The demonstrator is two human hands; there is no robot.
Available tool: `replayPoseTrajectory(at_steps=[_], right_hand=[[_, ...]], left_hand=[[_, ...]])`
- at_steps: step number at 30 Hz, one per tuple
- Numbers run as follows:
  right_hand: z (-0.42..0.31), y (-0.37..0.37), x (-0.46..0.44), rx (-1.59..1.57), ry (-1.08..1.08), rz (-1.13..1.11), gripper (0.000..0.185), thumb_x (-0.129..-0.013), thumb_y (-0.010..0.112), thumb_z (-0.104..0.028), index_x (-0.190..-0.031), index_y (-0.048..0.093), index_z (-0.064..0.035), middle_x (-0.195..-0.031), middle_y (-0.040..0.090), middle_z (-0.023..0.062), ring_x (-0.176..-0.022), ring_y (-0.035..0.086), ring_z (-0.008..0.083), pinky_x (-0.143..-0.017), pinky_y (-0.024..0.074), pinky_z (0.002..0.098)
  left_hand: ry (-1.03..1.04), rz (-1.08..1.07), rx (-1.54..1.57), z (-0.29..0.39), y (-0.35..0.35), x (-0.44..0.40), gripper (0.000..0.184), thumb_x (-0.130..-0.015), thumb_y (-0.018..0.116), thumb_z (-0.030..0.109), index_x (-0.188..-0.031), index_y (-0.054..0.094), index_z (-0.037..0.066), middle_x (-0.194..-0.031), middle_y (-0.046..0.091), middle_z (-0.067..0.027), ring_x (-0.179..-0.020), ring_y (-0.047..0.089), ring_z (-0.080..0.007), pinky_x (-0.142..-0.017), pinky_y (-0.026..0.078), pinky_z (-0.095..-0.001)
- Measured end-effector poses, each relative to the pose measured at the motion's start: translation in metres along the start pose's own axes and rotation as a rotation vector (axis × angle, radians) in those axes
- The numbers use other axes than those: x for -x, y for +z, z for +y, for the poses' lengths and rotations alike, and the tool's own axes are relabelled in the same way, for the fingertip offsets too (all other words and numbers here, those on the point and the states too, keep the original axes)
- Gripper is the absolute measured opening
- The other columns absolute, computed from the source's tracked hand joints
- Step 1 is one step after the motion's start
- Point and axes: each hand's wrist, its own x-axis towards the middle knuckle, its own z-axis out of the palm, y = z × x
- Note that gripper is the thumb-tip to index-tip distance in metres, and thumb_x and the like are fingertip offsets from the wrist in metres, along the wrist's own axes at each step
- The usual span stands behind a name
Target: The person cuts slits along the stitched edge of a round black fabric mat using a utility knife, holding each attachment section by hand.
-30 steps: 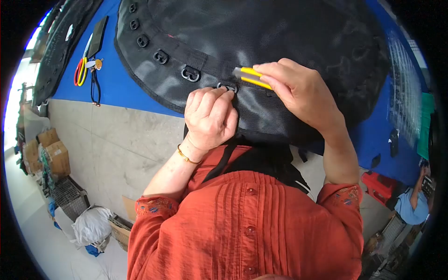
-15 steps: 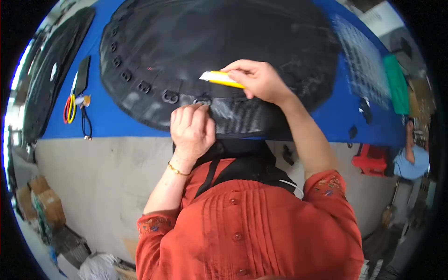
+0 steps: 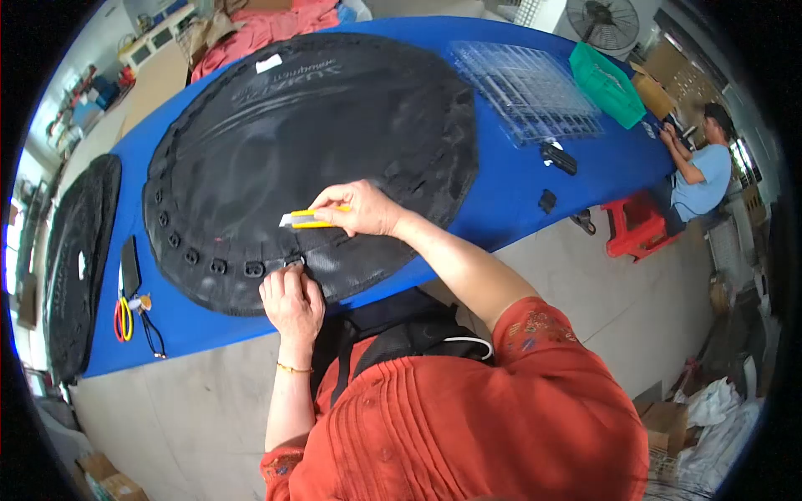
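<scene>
A large round black mat (image 3: 309, 159) with printed lettering lies on the blue-covered table. Small black buckles (image 3: 219, 266) run along its near left edge on short straps. My left hand (image 3: 292, 302) is at the near edge, fingers curled and pressed on one buckle (image 3: 292, 261), which they partly cover. Over the mat, my right hand (image 3: 361, 209) grips a yellow utility knife (image 3: 311, 219), its blade end pointing left, a little above and to the right of my left hand.
Scissors (image 3: 124, 313) lie at the left beside another black mat (image 3: 79, 267). Clear plastic grids (image 3: 535, 92), a green bin (image 3: 607, 85) and small black parts (image 3: 558, 157) sit at the right. A red stool (image 3: 635, 225) stands by a person in blue (image 3: 706, 179).
The camera view has tilted up and turned, so more of the room shows. My left hand stays at the buckle, and my right hand still holds the utility knife over the mat.
</scene>
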Motion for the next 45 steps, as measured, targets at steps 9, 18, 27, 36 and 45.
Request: replayPoseTrajectory(at_steps=[9, 18, 27, 36, 45], right_hand=[[-0.002, -0.002, -0.001, 0.044, -0.035, -0.018, 0.026, -0.104, 0.075, -0.029, -0.116, 0.082, -0.008, -0.091, 0.083, 0.0055, -0.055, 0.067, 0.0086, -0.058, 0.0554, 0.0277], [-0.004, -0.004, 0.0, -0.03, 0.007, -0.07, 0.027, -0.103, 0.077, -0.027, -0.12, 0.08, -0.0057, -0.091, 0.082, 0.0067, -0.056, 0.067, 0.0091, -0.057, 0.0546, 0.0271], [-0.012, -0.009, 0.001, -0.016, 0.035, -0.101, 0.027, -0.103, 0.078, -0.025, -0.122, 0.079, -0.0055, -0.093, 0.082, 0.0068, -0.062, 0.069, 0.0098, -0.06, 0.0549, 0.0287], [-0.013, -0.005, 0.002, -0.033, 0.094, -0.075, 0.02, -0.106, 0.075, -0.016, -0.122, 0.079, -0.0038, -0.092, 0.08, 0.0061, -0.061, 0.066, 0.0077, -0.058, 0.0538, 0.0253], [-0.013, -0.002, 0.004, -0.029, 0.081, -0.044, 0.022, -0.105, 0.074, -0.015, -0.124, 0.078, -0.0019, -0.091, 0.079, 0.0056, -0.061, 0.065, 0.0064, -0.058, 0.053, 0.0247]], left_hand=[[0.001, -0.011, -0.011, 0.001, -0.002, 0.0, 0.021, -0.09, 0.069, 0.007, -0.111, 0.072, 0.004, -0.103, 0.068, -0.0138, -0.097, 0.063, -0.0348, -0.089, 0.049, -0.0468], [-0.046, -0.105, 0.009, 0.006, -0.012, -0.004, 0.024, -0.091, 0.066, 0.004, -0.114, 0.071, 0.003, -0.102, 0.064, -0.0155, -0.096, 0.06, -0.0367, -0.089, 0.048, -0.0479], [-0.062, -0.223, 0.084, -0.001, -0.022, -0.018, 0.015, -0.089, 0.074, 0.006, -0.103, 0.068, 0.006, -0.1, 0.062, -0.0154, -0.094, 0.059, -0.0378, -0.087, 0.049, -0.0494], [-0.073, -0.178, 0.081, 0.0, -0.015, -0.016, 0.015, -0.089, 0.075, 0.009, -0.1, 0.066, 0.008, -0.1, 0.061, -0.0144, -0.094, 0.059, -0.0373, -0.085, 0.047, -0.0492], [-0.047, -0.18, 0.089, 0.001, -0.018, -0.018, 0.015, -0.092, 0.074, 0.011, -0.103, 0.066, 0.007, -0.099, 0.062, -0.0134, -0.091, 0.06, -0.0355, -0.084, 0.048, -0.0485]])
